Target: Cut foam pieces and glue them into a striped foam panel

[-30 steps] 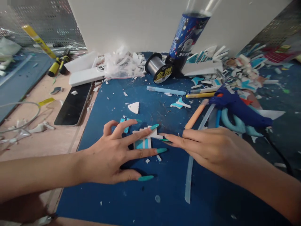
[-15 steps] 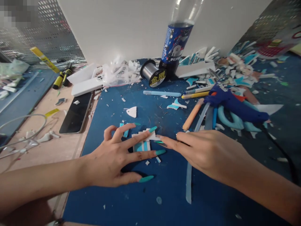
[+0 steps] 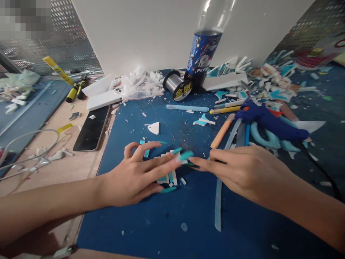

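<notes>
My left hand (image 3: 141, 176), with long teal nails, lies spread over a small white and light-blue striped piece (image 3: 172, 177) on the blue mat. Its index finger is slightly blurred and reaches over the piece's right edge, close to my right fingertips. My right hand (image 3: 239, 167) is closed, its index finger pointing left at that edge. Something thin and dark shows under the right fingers, but most of it is hidden, so I cannot name it. Small white scraps (image 3: 183, 181) lie just below the piece. A white rounded triangular piece (image 3: 153, 128) rests farther back.
A purple-blue glue gun (image 3: 275, 120) lies at right, its cord trailing. A translucent strip (image 3: 218, 208) runs beneath my right hand. Behind are a Pepsi bottle (image 3: 204, 54), a line spool (image 3: 178, 85), pens and heaped scraps (image 3: 277, 79). A phone (image 3: 91, 129) lies left.
My left index finger has lifted and moved up toward the piece's right edge, and the left thumb has drawn in. The right hand stays by the edge. The view has shifted slightly.
</notes>
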Available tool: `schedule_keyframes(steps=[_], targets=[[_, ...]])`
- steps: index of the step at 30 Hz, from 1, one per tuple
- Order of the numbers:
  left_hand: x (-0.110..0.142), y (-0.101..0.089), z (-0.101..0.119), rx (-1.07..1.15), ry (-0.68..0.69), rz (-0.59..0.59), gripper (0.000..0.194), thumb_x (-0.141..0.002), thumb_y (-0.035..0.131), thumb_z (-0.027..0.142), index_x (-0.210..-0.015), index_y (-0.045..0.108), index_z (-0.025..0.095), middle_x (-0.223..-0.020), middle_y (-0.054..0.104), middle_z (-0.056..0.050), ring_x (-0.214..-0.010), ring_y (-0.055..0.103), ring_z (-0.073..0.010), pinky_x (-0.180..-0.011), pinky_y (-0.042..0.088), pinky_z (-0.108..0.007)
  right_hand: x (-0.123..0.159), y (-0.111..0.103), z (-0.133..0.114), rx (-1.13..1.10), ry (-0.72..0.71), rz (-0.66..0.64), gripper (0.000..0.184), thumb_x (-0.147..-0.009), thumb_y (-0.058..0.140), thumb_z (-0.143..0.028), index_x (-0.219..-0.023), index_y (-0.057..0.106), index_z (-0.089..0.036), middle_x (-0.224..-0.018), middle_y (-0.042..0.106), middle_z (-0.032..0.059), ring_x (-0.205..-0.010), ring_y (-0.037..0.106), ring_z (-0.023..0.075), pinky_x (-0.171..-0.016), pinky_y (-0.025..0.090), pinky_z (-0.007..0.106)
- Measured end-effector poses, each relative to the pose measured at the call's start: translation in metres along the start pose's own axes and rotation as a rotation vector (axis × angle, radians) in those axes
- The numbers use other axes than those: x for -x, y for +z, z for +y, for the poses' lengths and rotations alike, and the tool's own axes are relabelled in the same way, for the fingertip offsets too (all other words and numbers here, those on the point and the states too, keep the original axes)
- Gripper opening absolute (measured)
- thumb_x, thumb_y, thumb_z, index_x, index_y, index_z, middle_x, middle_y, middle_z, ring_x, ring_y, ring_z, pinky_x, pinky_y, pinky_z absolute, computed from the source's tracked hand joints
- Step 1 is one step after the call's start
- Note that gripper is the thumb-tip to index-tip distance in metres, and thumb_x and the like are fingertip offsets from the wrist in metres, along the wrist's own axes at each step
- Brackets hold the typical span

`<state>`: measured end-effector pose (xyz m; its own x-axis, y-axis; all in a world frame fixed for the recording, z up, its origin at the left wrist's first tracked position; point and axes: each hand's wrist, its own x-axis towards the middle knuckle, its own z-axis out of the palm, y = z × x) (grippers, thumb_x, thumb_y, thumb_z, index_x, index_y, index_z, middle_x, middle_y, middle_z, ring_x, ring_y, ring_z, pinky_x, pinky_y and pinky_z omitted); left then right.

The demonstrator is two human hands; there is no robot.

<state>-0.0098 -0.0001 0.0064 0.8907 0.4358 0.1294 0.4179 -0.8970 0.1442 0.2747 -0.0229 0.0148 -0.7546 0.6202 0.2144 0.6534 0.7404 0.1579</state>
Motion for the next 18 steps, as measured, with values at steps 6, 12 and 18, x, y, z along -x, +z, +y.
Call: schedule_keyframes(steps=[6, 12, 18], targets=[[-0.0019, 0.0022, 0.0011, 0.016, -0.054, 0.013, 0.075, -0.096, 0.037, 0.039, -0.145, -0.013, 0.012, -0.133, 0.053, -0.012, -0.125, 0.028, -0.0314, -0.093, 0.018, -0.046, 0.0012, -0.0020, -0.0033, -0.001, -0.070, 0.009, 0.043, -0.085, 0.041, -0.004, -0.120, 0.058, -0.022, -0.075, 0.062, 0.0015, -0.053, 0.052, 0.0121, -0.047, 0.030, 0.028], [-0.0023, 0.0019, 0.0031, -0.026, -0.057, -0.023, 0.068, -0.097, 0.036, 0.033, -0.147, -0.005, 0.013, -0.131, 0.055, -0.010, -0.126, 0.027, -0.0327, -0.093, 0.017, -0.047, 0.0025, -0.0040, -0.0021, -0.022, -0.097, 0.027, 0.039, -0.086, 0.043, -0.006, -0.119, 0.057, -0.021, -0.074, 0.062, 0.0007, -0.054, 0.052, 0.0132, -0.049, 0.030, 0.029], [-0.0020, 0.0006, 0.0019, -0.022, -0.049, -0.022, 0.059, -0.096, 0.037, 0.036, -0.146, 0.015, 0.014, -0.120, 0.063, -0.010, -0.127, 0.028, -0.0347, -0.093, 0.018, -0.047, -0.0008, -0.0062, -0.0017, 0.004, -0.095, 0.046, 0.037, -0.087, 0.041, -0.006, -0.115, 0.059, -0.021, -0.072, 0.062, 0.0007, -0.054, 0.052, 0.0136, -0.048, 0.030, 0.029]])
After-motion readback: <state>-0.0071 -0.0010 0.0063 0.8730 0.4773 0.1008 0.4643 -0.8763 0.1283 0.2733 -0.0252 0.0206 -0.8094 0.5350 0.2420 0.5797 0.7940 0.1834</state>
